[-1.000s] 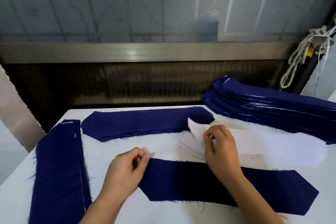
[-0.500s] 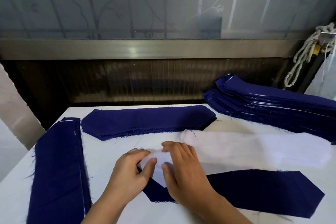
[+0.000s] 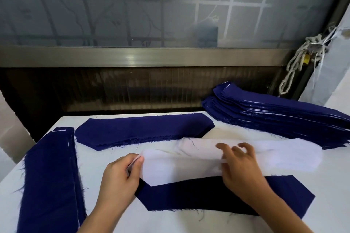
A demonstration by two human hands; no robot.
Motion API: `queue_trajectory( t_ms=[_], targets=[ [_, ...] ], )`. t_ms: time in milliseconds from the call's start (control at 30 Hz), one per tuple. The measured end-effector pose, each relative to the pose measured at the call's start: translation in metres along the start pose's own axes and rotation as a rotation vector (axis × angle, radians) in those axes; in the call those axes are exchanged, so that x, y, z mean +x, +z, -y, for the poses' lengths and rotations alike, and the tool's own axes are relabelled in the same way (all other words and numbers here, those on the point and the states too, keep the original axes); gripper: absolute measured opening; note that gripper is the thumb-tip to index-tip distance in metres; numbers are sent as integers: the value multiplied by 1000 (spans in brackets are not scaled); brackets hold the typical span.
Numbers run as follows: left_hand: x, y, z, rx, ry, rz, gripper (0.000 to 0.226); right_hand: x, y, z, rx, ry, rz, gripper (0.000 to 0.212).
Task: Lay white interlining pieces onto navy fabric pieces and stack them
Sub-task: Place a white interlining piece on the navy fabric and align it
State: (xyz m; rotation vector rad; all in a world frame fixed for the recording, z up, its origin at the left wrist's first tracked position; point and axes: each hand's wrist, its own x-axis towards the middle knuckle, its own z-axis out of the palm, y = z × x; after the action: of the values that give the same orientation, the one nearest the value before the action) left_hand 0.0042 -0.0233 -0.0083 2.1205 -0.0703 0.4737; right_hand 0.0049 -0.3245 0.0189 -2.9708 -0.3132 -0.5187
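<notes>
Interlining [image 3: 181,168], one white piece, lies partly over the upper edge of the navy fabric piece [image 3: 208,198] on the near side of the bench [image 3: 170,221]. The left hand [image 3: 121,178] pinches its left tip between thumb and fingers. The right hand [image 3: 240,164] rests on its middle, fingers spread and bent; blur hides whether they grasp it.

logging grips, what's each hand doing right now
Left hand: pinches the end of the white interlining piece.
Right hand: open, fingers resting on the same piece.
</notes>
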Motion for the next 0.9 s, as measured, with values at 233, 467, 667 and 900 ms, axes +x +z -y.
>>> queue_trajectory(
  t_ms=[233, 467, 667, 900],
  targets=[
    [1, 0, -2, 1, -52, -25, 29, -56, -9, -86, 107, 440, -427, 25],
    [-6, -4, -3, -149, -203, 38, 50, -66, -31, -62, 576, 791, -610, 33],
    [-5, -7, -3, 110, -153, 144, 49, -79, -28, -70, 313, 746, -341, 15],
    [-4, -2, 1, 274, -68, 110, 38, -79, -21, -69, 158, 775, -262, 22]
  ],
)
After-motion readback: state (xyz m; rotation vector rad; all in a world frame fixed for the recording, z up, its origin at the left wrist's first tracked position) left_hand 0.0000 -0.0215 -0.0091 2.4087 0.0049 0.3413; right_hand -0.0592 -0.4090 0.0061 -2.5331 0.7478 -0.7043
